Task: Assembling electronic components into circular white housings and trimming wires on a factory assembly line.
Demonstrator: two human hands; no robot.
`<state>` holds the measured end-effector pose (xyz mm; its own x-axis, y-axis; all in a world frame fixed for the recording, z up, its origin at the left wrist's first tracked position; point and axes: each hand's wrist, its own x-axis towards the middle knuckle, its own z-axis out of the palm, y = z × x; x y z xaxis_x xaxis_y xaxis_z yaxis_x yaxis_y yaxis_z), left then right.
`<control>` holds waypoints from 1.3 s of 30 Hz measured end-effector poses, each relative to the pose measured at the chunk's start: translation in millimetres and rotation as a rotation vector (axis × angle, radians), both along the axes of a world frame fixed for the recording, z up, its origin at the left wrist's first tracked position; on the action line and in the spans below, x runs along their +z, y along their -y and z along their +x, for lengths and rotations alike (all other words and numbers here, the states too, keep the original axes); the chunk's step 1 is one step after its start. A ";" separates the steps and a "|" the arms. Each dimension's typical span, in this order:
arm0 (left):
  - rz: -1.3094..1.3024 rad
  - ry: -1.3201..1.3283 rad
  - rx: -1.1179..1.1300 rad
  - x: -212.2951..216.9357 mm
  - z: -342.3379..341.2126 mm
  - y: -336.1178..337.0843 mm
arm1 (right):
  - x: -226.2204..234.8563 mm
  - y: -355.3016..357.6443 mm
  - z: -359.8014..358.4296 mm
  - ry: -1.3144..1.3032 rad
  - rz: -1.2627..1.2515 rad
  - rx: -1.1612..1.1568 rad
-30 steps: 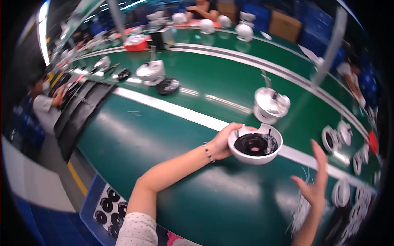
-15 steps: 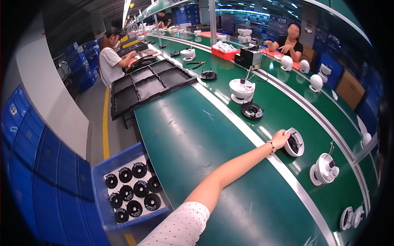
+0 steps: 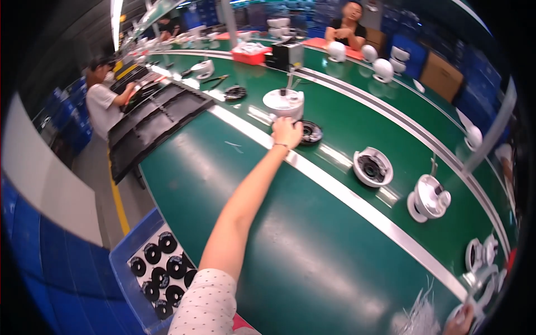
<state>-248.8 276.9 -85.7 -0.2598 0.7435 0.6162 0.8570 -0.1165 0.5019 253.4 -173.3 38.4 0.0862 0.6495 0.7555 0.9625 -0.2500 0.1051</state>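
Note:
My left hand [image 3: 287, 133] reaches across the green bench with its fingers curled over the left rim of a black round part [image 3: 311, 133]. The grip itself is partly hidden by the hand. Just behind stands a white rounded housing [image 3: 283, 103] with a wire sticking up. To the right, a white bowl-shaped shell [image 3: 373, 167] lies open side up with a black part inside. At the lower right edge, only the fingers of my right hand [image 3: 460, 320] show, closed on a blurred white plastic part [image 3: 484, 283].
A blue crate [image 3: 120, 262] of black round parts stands at the lower left. Black trays [image 3: 151, 125] lie beyond. More white housings [image 3: 430, 198] stand on the green belt. A white stringy bundle [image 3: 419, 318] lies near the front edge. Co-workers sit across and at far left.
My left hand has let go of the white shell and moved left to the black round part. The shell now rests flatter. My right hand has come into view, and the view has swung right.

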 end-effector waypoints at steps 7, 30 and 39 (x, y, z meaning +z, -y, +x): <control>-0.202 0.211 0.063 -19.9 4.4 -28.7 | -25.9 -55.3 -171.6 -0.132 -0.388 0.859; -0.312 0.970 -0.692 6.7 67.3 119.5 | -52.3 -106.4 -245.6 -0.176 -0.817 0.904; -0.455 1.162 -1.060 0.3 74.4 128.6 | -33.7 -142.3 -256.2 -0.386 -0.976 0.743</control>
